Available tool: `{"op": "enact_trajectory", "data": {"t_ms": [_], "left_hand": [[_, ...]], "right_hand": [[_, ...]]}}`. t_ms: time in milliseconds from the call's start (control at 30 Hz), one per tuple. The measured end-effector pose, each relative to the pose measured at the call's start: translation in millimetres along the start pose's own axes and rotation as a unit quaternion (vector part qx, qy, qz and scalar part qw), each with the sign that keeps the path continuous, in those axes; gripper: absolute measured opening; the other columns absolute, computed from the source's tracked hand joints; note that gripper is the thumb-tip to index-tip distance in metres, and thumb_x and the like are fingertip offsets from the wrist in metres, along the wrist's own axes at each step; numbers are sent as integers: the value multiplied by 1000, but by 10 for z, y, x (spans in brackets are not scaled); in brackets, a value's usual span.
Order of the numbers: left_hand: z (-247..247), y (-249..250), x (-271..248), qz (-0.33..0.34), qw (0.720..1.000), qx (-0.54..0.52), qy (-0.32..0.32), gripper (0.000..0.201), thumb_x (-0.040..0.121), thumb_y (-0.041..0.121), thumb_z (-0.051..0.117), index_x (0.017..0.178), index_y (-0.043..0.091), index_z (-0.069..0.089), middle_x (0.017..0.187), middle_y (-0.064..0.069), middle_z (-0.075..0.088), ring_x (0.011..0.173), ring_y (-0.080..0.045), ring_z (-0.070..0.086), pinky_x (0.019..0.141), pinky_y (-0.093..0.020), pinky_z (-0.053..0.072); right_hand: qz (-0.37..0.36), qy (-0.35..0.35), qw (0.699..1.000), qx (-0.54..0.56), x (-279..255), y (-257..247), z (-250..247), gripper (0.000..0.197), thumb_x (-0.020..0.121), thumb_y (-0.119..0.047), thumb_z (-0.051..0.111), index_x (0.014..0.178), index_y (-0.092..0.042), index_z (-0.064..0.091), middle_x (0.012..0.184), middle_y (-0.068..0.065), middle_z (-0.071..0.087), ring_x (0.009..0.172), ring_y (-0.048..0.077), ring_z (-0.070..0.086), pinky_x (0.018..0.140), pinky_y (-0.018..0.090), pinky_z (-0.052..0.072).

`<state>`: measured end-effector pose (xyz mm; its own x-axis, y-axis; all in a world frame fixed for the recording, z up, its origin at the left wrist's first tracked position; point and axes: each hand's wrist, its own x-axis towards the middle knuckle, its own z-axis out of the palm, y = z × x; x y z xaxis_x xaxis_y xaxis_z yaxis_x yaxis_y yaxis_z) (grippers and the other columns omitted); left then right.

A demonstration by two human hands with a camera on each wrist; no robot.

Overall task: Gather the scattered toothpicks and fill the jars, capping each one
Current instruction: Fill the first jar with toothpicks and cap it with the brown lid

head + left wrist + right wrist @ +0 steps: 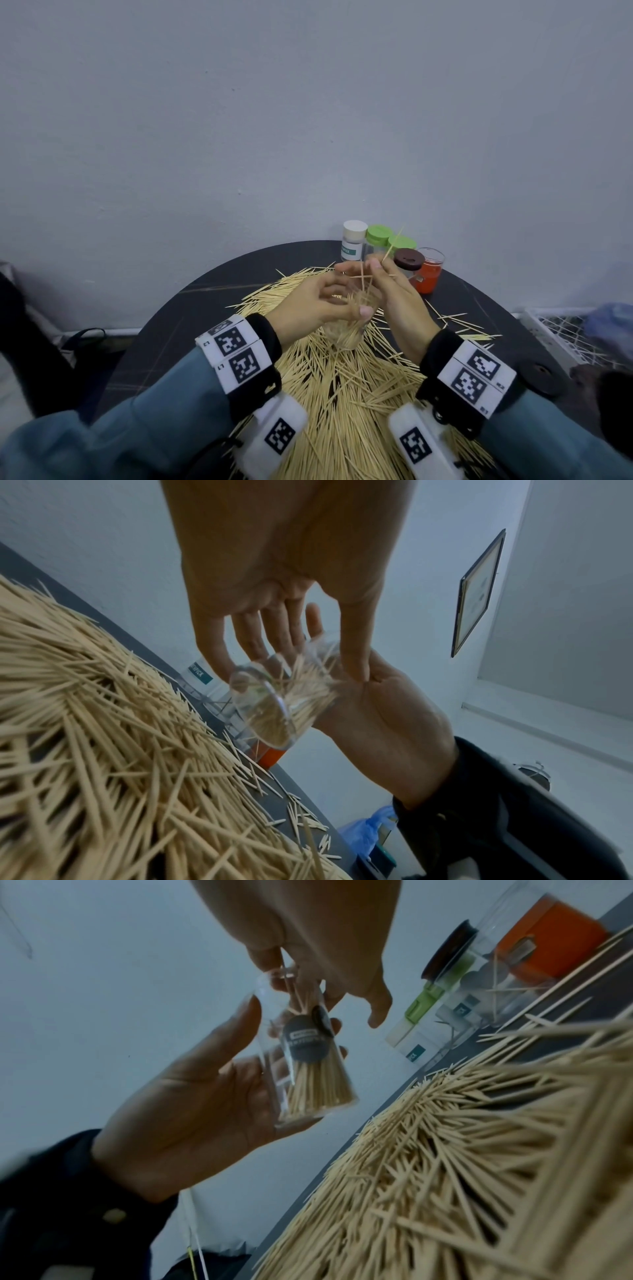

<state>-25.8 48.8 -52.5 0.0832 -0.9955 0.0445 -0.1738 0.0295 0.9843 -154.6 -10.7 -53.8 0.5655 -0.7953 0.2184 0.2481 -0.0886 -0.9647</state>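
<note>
My left hand (352, 291) grips a clear jar (344, 329) partly filled with toothpicks and holds it tilted above the pile. The jar (308, 1074) carries a dark label, and its mouth points up toward my right hand (287, 969). My right hand (373, 265) pinches a few toothpicks (394, 245) at the jar's mouth, some reaching down inside. A big heap of loose toothpicks (346, 387) covers the round black table (191, 308) under both hands. In the left wrist view the jar's clear base (263, 704) faces the camera, with my left hand (291, 666) wrapped round it.
Against the wall at the back stand a white-capped jar (354, 240), two green-lidded jars (378, 236), a brown-lidded jar (407, 262) and an open jar with an orange label (430, 274). A loose black lid (539, 371) lies at the table's right edge. A wire rack (565, 332) sits right of the table.
</note>
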Motion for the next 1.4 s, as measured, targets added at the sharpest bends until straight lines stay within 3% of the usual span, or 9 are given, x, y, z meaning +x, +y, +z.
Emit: {"op": "enact_trajectory", "data": {"t_ms": [67,200,500,667,833,1033,1200,1333,1400], "left_hand": [[-7,-6,5,-1,1000,3,2,49,76,10,74,121,9,56,111,-4,66,105,-18,63,93,-28,50],[-24,-23,26,-8,1000,15,2,52,74,15,76,122,11,56,116,-4,65,108,-18,63,97,-36,49],[0,-24,8,9,1000,25,-8,53,76,12,74,125,14,57,117,-2,66,109,-10,61,95,-27,49],[-29,-39,36,-5,999,39,-2,42,76,14,75,115,9,60,113,-2,67,104,-12,63,91,-25,51],[-48,-51,21,-3,998,56,-2,37,75,14,76,109,12,60,103,6,66,97,-1,61,81,-11,49],[-68,-44,25,-14,997,77,2,42,74,18,77,112,13,59,113,2,64,105,-10,60,90,-23,48],[-55,-59,21,-8,997,80,-9,56,74,17,77,125,12,55,112,3,63,106,-13,61,95,-28,48],[-73,-61,22,1,996,86,20,50,71,16,79,117,15,59,103,10,63,96,-5,60,81,-14,47],[-72,-73,24,31,993,107,45,52,67,17,82,115,19,60,109,8,64,101,-5,59,90,-20,46]], "right_hand": [[-6,17,1000,-16,4,-17,-11,35,100,-28,30,94,-6,57,103,5,70,100,18,65,98,39,46],[-9,27,999,-32,38,-98,-63,34,101,-27,24,76,-16,45,104,13,70,103,13,63,95,23,42],[74,-62,992,-83,47,54,-102,33,99,-25,33,109,-10,61,117,3,64,110,17,59,106,45,38],[96,-81,984,-129,82,24,-164,45,95,-47,25,118,-28,59,121,-5,63,120,12,53,111,44,30],[141,-161,952,-220,117,12,-221,32,98,-33,35,128,-39,43,138,-14,44,133,8,36,115,39,20],[13,-149,973,-175,138,-119,-211,35,91,-21,51,126,-22,53,126,-12,59,118,-3,51,99,18,40],[-83,-83,963,-242,138,-87,-201,11,80,-21,67,90,-17,71,96,-4,70,97,8,63,97,40,45],[-98,-10,954,-284,176,-106,-302,9,81,-14,69,82,-23,70,87,-1,71,82,9,63,84,31,48],[-101,2,945,-311,174,-112,-363,14,78,-14,72,81,-27,67,80,-4,70,75,7,62,76,23,46]]}}
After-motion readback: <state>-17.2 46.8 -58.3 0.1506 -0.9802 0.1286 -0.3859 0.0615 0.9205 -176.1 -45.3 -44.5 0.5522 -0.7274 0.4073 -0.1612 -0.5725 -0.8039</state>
